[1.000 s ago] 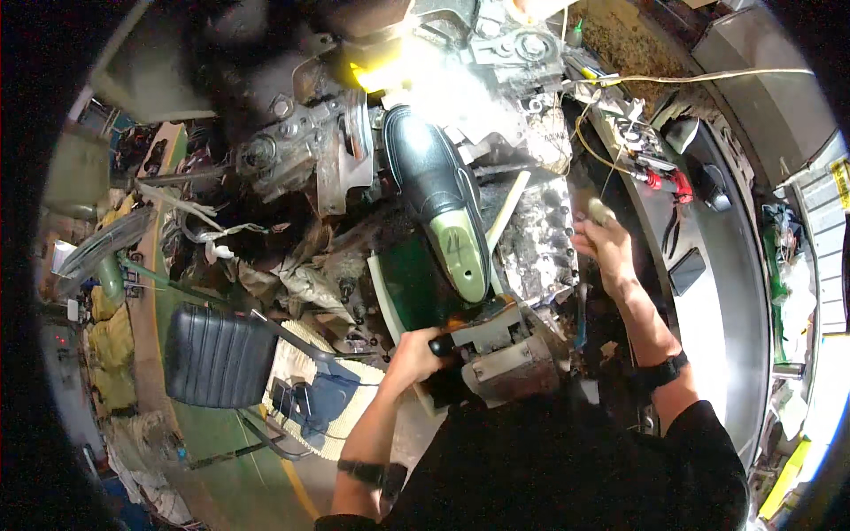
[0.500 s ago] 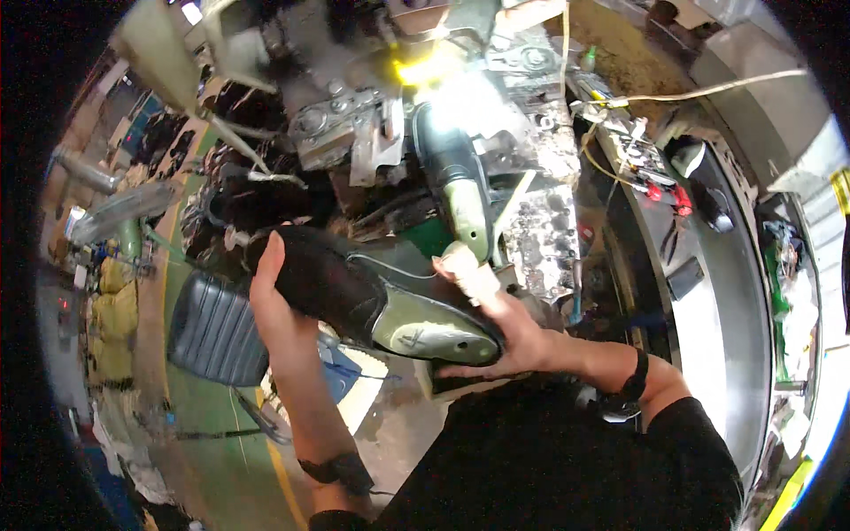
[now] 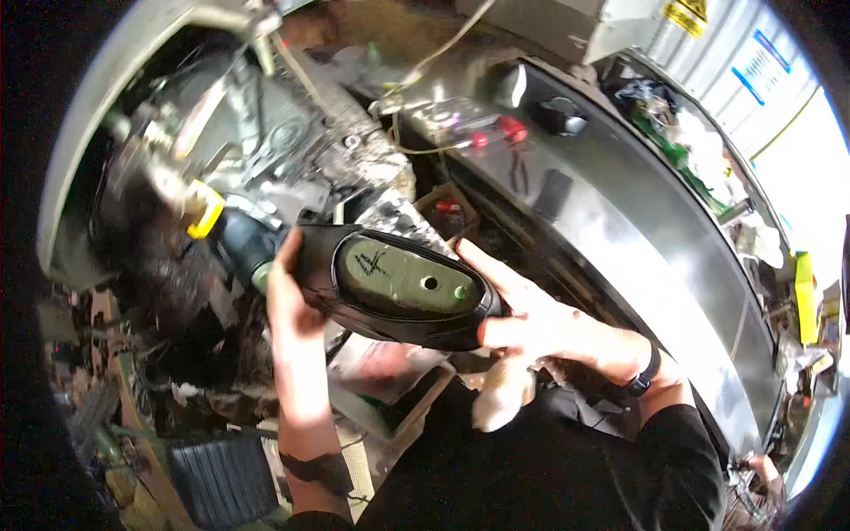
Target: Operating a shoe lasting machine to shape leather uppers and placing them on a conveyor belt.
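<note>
Between my two hands is a black shoe (image 3: pixel 390 331) on a green shoe last (image 3: pixel 390 276), the last's top with its dark hole and pen mark facing up. My left hand (image 3: pixel 294 296) grips the left end, thumb up along the side. My right hand (image 3: pixel 518 314) closes round the right end, fingers on both sides. A pale beige wrapped shape (image 3: pixel 503 391), perhaps a covered finger, hangs below my right hand; its exact form is blurred. Left of the shoe, another dark piece on a green last (image 3: pixel 246 239) sits at the machine (image 3: pixel 288 142), beside a yellow part (image 3: pixel 205 210).
A long metal bench (image 3: pixel 637 257) curves along the right, with red-handled pliers (image 3: pixel 513 133) and a dark shoe (image 3: pixel 562 115) on it. A pale cable (image 3: pixel 443 49) crosses above. At lower left stands a dark ribbed chair (image 3: pixel 221 478). A small box (image 3: pixel 447 211) lies beyond the shoe.
My view has swung right toward the bench. The held shoe has turned so that the last's top faces up more fully, its holed end still at my right hand.
</note>
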The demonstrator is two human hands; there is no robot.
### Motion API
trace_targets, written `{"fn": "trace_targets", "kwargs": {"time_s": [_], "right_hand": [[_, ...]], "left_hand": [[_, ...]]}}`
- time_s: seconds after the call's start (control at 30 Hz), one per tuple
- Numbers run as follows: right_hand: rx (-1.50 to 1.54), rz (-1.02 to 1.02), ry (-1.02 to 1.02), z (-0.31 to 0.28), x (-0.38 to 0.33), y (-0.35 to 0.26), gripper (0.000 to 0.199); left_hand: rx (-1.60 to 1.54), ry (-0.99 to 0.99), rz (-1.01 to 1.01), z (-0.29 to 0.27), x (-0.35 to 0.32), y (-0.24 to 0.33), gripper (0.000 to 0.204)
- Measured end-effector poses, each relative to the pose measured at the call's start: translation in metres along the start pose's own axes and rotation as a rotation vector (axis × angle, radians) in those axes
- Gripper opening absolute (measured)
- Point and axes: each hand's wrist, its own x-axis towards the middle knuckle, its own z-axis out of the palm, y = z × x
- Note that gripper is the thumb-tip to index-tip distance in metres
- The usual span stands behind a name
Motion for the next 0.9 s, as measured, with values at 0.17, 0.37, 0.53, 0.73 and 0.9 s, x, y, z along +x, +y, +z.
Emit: {"fn": "trace_targets", "kwargs": {"time_s": [0.17,0.37,0.53,0.73,0.9], "right_hand": [[-0.229,0.076,-0.148,-0.082,-0.023,-0.032,0.059],[-0.641,-0.156,-0.019,-0.163,-0.119,-0.01,0.027],[-0.667,0.022,0.016,-0.222,-0.199,0.009,0.034],[-0.103,0.378,0.449,-0.264,-0.237,0.009,0.146],[0.121,1.005,0.68,-0.285,-0.243,0.033,0.119]], "left_hand": [[-0.08,-0.362,-0.204,0.041,0.053,-0.108,0.037],[0.077,-0.361,-0.424,0.097,0.104,-0.253,0.043],[-0.044,-0.179,-0.673,0.144,0.134,-0.348,0.042],[0.201,-0.082,-0.446,0.199,0.179,-0.368,0.038],[0.337,0.058,-0.316,0.25,0.196,-0.377,0.035]]}}
